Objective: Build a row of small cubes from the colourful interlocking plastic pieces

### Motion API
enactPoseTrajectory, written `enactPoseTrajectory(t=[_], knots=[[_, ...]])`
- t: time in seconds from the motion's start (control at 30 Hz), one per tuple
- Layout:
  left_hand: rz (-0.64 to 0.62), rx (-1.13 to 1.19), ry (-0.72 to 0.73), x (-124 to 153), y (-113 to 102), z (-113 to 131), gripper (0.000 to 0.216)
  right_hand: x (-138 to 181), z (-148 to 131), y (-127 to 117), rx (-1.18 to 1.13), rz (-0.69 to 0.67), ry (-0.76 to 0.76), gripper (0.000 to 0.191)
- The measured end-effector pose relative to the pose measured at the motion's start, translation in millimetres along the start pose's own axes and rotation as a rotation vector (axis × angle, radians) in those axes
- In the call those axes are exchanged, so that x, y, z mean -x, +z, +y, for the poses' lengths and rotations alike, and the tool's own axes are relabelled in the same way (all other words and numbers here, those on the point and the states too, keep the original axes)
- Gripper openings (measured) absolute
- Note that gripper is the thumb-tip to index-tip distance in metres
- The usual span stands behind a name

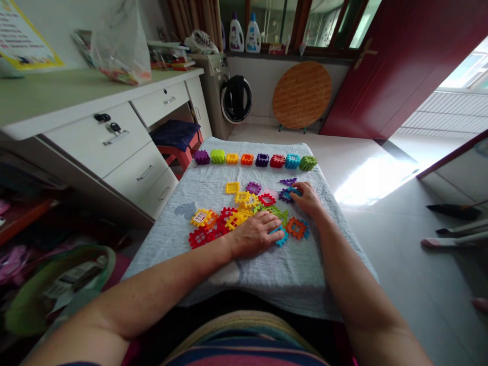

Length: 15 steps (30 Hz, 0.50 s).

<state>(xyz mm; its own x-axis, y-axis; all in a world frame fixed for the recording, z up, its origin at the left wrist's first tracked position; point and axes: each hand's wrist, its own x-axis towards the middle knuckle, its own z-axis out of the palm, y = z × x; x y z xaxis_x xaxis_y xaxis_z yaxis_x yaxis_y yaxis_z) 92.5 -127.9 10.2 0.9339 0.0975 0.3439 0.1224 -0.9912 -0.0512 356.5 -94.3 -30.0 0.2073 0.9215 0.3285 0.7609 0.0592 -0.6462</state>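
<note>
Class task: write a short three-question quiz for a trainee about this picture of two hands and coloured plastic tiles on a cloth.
1. True or false: the row of assembled colourful plastic cubes sits at the near edge of the pale blue cloth.
2. How many cubes are in that row? A six, B eight, C ten.
3. Which hand is nearer the row: the left hand, on the pile of flat colourful plastic tiles, or the right hand?
Key: 1 false, it sits at the far edge. 2 B. 3 the right hand.
</note>
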Motion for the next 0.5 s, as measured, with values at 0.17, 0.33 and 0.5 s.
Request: enactPoseTrajectory(t=[0.17, 0.33, 0.5], knots=[[0.008, 0.065, -0.166, 9, 0, -20, 0.021, 0, 1, 0, 0.004, -0.012, 0.000, 0.028], [0.144, 0.237, -0.357, 15, 2, -35, 0.021, 0, 0, -1, 0.013, -0.018, 0.002, 0.026], [0.367, 0.347, -0.642, 16, -1, -46, 0.017, 1, -2, -2, 0.016, -0.018, -0.003, 0.025]])
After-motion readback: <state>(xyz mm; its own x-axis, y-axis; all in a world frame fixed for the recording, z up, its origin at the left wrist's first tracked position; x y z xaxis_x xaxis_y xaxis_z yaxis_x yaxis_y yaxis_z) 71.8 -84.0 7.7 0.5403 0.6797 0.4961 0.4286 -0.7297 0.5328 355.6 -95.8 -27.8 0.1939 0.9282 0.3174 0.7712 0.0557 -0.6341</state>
